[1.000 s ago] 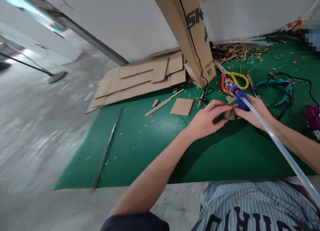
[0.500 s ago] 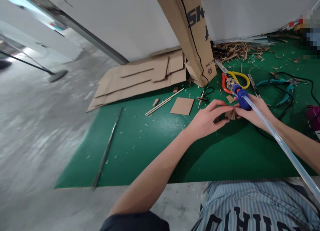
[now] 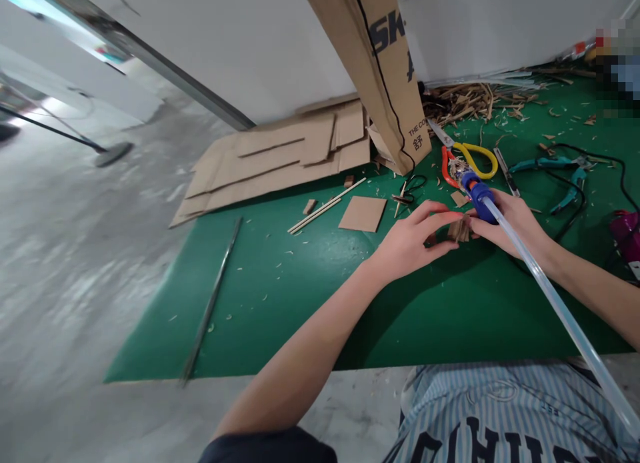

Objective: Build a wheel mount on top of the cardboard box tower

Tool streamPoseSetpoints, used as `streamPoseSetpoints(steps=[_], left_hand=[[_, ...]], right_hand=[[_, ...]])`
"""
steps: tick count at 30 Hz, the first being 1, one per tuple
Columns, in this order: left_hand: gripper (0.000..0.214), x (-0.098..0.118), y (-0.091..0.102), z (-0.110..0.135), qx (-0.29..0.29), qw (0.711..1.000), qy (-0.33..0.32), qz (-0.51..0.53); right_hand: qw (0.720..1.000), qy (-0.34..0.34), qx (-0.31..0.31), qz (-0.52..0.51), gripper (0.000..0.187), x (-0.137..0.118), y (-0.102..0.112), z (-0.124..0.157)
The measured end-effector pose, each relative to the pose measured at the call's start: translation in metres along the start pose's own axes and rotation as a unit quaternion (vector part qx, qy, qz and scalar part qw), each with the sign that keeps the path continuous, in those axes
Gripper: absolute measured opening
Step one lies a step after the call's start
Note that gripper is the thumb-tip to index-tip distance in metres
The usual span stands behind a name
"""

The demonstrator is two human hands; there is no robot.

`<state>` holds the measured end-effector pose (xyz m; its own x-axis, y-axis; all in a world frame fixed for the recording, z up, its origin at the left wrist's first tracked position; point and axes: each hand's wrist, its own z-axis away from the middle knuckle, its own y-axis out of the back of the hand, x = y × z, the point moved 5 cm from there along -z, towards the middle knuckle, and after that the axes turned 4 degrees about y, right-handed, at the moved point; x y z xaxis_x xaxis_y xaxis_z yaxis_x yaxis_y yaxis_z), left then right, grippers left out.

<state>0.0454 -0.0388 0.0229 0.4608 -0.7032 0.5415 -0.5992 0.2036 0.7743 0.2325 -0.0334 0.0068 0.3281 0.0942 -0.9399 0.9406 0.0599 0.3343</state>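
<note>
My left hand [image 3: 407,239] has its thumb and fingers curved around a small stack of cardboard pieces [image 3: 459,229], held low over the green table. My right hand [image 3: 517,226] is closed around a blue glue gun [image 3: 483,199], its fingertips meeting the same cardboard. A long clear glue stick [image 3: 540,279] runs from the back of the gun toward my body. The gun's nozzle is hard to make out against the scissors [image 3: 477,157], which have one red and one yellow handle and lie just beyond it. A square of cardboard [image 3: 363,214] lies left of my hands.
Cardboard sheets [image 3: 280,159] and a tall cardboard box [image 3: 380,83] stand at the back of the green table [image 3: 280,303]. Thin sticks [image 3: 320,213], a cutter knife [image 3: 506,171], teal pliers [image 3: 575,189], black cord and a scrap pile [image 3: 480,103] lie around. A dark strip [image 3: 213,299] lies left.
The view has shifted very slightly. Both hands keep nearly the same pose around the cardboard stack, and the glue gun stays in my right hand.
</note>
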Motion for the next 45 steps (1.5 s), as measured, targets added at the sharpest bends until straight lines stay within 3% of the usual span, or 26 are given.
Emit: streamPoseSetpoints(steps=[10, 13, 18, 26, 37, 42, 45], left_hand=[[0.053, -0.001, 0.003, 0.0, 0.005, 0.999, 0.018, 0.041], [0.044, -0.001, 0.004, -0.002, 0.009, 0.997, 0.039, 0.064], [0.022, -0.003, 0.004, -0.006, 0.058, 0.989, 0.097, 0.093], [0.02, -0.018, -0.006, -0.006, 0.065, 0.94, 0.222, 0.25], [0.013, -0.021, -0.008, -0.01, 0.052, 0.911, 0.255, 0.32], [0.015, -0.03, 0.001, -0.008, 0.116, 0.882, 0.272, 0.366], [0.011, -0.036, 0.005, -0.006, 0.171, 0.866, 0.27, 0.384]], right_hand=[[0.995, 0.1, 0.012, 0.026, 0.036, -0.008, -0.001, 0.006], [0.993, 0.109, 0.014, 0.037, 0.035, -0.008, 0.0, 0.006], [0.994, 0.107, 0.014, 0.029, 0.035, -0.012, -0.001, 0.005], [0.994, 0.102, 0.002, 0.039, 0.033, -0.009, -0.004, 0.005], [0.997, 0.077, 0.0, 0.007, 0.031, -0.014, -0.005, 0.007], [0.997, 0.023, 0.065, -0.03, 0.028, -0.008, 0.009, 0.009], [0.995, 0.004, 0.046, -0.092, 0.03, -0.007, 0.013, 0.01]])
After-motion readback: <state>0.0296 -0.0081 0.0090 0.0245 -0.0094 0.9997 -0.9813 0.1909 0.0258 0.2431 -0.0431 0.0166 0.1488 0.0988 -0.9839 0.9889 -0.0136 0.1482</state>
